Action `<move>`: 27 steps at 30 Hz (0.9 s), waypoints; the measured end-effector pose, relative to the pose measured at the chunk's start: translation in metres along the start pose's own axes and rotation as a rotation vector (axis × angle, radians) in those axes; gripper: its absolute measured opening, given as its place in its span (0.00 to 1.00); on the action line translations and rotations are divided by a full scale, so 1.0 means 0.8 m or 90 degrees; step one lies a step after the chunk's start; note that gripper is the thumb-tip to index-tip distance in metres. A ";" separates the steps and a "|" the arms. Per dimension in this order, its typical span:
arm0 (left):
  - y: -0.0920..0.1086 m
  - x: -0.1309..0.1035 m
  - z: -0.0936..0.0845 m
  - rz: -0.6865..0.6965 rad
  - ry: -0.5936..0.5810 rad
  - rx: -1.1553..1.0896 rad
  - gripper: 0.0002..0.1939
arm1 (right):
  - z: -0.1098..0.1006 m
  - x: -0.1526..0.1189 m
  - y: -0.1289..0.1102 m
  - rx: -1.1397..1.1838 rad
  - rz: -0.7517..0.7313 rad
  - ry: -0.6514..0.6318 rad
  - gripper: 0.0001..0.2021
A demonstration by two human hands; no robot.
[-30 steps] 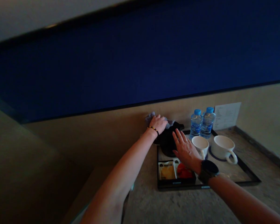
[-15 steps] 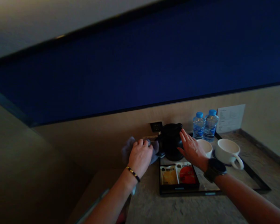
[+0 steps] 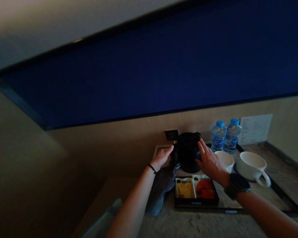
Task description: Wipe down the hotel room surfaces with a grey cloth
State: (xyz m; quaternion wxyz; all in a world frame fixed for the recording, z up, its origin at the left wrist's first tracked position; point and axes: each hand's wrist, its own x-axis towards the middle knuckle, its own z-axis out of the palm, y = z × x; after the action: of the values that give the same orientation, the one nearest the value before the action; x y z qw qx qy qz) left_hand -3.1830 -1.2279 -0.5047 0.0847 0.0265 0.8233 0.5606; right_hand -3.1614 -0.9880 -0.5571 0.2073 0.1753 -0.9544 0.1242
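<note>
A black kettle [image 3: 188, 157] stands upright on a black-edged tray [image 3: 288, 202] near the wall. At its left side, my left hand [image 3: 162, 157] is closed at the handle; its fingers are partly hidden. My right hand [image 3: 212, 163] is open, its fingers stretched flat along the kettle's right side. A grey cloth [image 3: 159, 193] lies crumpled on the counter below my left hand, beside the tray. In front of the kettle, a small black box [image 3: 196, 201] holds a yellow sachet [image 3: 185, 190] and a red one [image 3: 205, 189].
Two white cups stand right of my right hand, the larger cup [image 3: 250, 165] with its handle outward. Behind are two water bottles [image 3: 219, 136] and a propped printed card [image 3: 255, 129]. A wall socket [image 3: 172, 135] sits behind the kettle. The counter [image 3: 201, 224] ends at lower left.
My left hand has let go of the grey cloth, which now lies on the counter, and has moved to the kettle's handle. My right hand stays against the kettle. The view has shifted slightly.
</note>
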 end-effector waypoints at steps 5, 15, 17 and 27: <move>-0.034 0.011 0.031 0.004 -0.051 -0.345 0.29 | 0.003 -0.007 0.005 0.000 -0.013 0.006 0.34; -0.035 0.017 0.030 0.010 -0.054 -0.418 0.23 | 0.007 -0.011 -0.001 0.039 0.008 0.031 0.35; -0.036 0.016 0.031 0.018 -0.052 -0.415 0.23 | 0.009 -0.013 -0.001 0.051 0.012 0.038 0.36; -0.027 0.017 0.042 -0.016 0.046 -0.382 0.23 | 0.014 -0.009 -0.003 0.020 0.005 0.038 0.37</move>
State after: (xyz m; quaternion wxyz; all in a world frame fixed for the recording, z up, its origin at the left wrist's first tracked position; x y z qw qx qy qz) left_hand -3.1896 -1.2032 -0.5383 0.0664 -0.0300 0.6238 0.7781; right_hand -3.1579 -0.9914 -0.5695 0.2321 0.1709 -0.9465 0.1455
